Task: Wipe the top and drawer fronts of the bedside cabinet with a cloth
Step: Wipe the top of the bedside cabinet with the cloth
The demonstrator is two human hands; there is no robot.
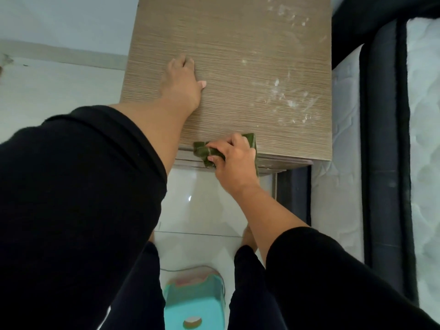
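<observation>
The bedside cabinet point(238, 55) has a light wood-grain top, seen from above, with white smears on its right side. My left hand point(183, 84) lies flat on the top near the left edge, fingers spread and holding nothing. My right hand point(235, 158) grips a folded dark green cloth point(204, 151) and presses it against the front edge of the top, just over the upper drawer front point(281, 166). Only the narrow top edges of the drawer fronts show; the rest of them is hidden below.
A mattress point(342, 115) in a dark bed frame point(381, 139) runs along the right of the cabinet. White floor tiles point(197, 206) lie below. A turquoise plastic stool point(194, 303) stands on the floor between my legs. A white wall point(59, 20) is at the left.
</observation>
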